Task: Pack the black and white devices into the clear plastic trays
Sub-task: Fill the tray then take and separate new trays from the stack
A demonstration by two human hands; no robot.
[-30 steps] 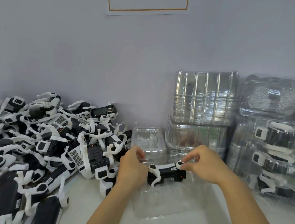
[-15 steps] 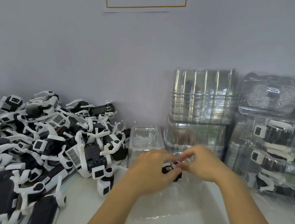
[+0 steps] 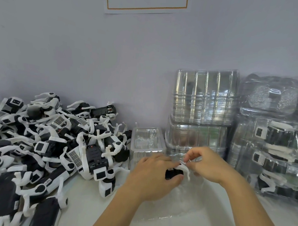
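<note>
A black and white device [image 3: 176, 172] lies low in a clear plastic tray [image 3: 182, 204] on the white table in front of me. My left hand [image 3: 153, 177] covers its left part, fingers curled over the black body. My right hand [image 3: 207, 164] pinches a white leg of the device at its right end. Most of the device is hidden under my left hand. A big heap of loose devices [image 3: 44, 143] fills the left side.
An empty clear tray [image 3: 147, 139] stands just behind my hands. Stacks of empty trays [image 3: 203, 106] rise against the wall behind it. Packed trays with devices [image 3: 276, 155] are piled at the right. A paper sign [image 3: 146, 0] hangs on the wall.
The device has gone from held above the tray to down inside it. My left hand has slid right and now covers it, while my right hand stays at its right end.
</note>
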